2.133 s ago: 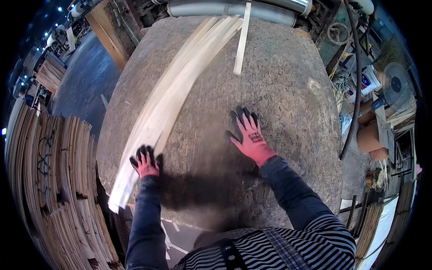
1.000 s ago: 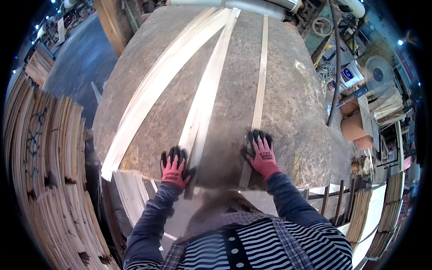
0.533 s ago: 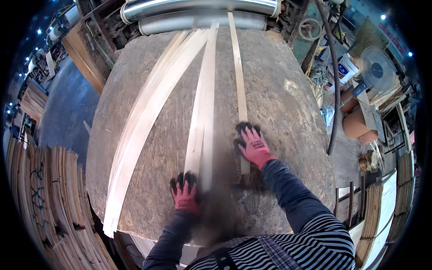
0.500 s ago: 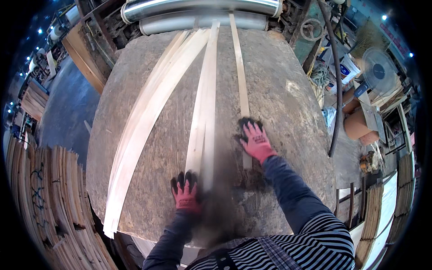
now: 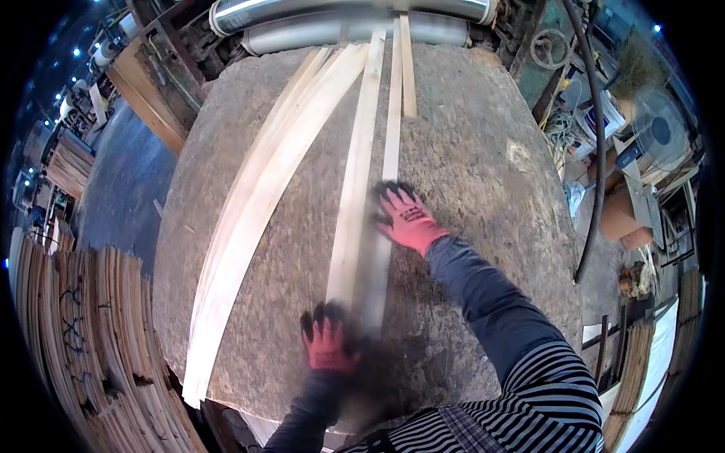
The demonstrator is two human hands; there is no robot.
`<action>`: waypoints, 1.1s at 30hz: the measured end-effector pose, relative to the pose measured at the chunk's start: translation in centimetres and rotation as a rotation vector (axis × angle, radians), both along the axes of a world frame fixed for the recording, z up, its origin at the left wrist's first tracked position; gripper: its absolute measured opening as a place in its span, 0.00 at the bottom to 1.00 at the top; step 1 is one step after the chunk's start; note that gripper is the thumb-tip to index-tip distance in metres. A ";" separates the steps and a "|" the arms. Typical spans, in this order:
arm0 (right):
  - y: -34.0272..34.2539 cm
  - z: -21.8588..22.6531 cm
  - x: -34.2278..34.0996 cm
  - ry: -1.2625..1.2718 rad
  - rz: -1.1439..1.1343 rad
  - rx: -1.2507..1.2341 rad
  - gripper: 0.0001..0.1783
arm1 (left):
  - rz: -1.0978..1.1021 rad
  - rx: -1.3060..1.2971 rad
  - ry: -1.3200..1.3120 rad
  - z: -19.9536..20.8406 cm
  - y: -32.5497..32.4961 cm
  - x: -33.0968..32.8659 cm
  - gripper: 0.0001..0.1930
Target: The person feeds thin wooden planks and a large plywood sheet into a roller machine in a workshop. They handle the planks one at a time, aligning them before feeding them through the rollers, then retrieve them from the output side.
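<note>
My right hand, in a pink glove with black fingertips, lies flat with its fingers stretched out on a long pale wood veneer strip. That strip reaches up to the metal rollers. A shorter narrow strip lies beside its far end, against the rollers. My left hand, gloved alike, rests with fingers spread at the near end of a wider veneer strip in the middle of the worn table. A dark blur hides part of the strips' near ends.
A fanned bundle of veneer strips lies along the table's left side, its near end over the edge. Stacked wood sheets stand at lower left. To the right are a dark hose, a fan and a cardboard box.
The narrow strip once under my right hand has slid far into the rollers. My right hand has moved left onto another strip, whose far end is now at the rollers.
</note>
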State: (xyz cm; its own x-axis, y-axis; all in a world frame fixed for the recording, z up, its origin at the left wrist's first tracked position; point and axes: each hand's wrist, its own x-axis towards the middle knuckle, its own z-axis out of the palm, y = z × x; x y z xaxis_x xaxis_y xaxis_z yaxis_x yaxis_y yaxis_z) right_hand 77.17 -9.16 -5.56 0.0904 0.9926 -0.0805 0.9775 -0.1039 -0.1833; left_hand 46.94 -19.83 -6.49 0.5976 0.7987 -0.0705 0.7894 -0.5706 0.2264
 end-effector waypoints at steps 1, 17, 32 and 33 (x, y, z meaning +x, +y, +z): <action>0.8 0.2 1.1 -0.007 -0.015 -0.015 0.37 | -0.009 0.001 0.006 -0.3 0.0 -0.1 0.39; -9.3 4.4 3.6 0.095 0.051 0.161 0.37 | 0.100 0.202 -0.075 -3.2 13.8 14.5 0.32; -23.2 4.7 0.5 0.263 -0.191 0.242 0.36 | 0.347 0.563 0.434 -1.5 18.9 -14.1 0.39; -23.7 4.7 -0.7 0.266 -0.194 0.231 0.36 | 0.393 0.482 0.410 -1.9 16.7 -14.8 0.38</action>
State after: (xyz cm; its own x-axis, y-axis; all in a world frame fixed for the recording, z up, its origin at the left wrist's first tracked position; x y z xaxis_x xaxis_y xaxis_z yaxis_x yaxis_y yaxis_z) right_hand 76.49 -32.86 -0.89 0.2838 0.9540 0.0967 0.8589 -0.2082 -0.4679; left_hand 32.16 -3.16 -8.44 0.2629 0.9468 0.1857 0.9229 -0.1906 -0.3345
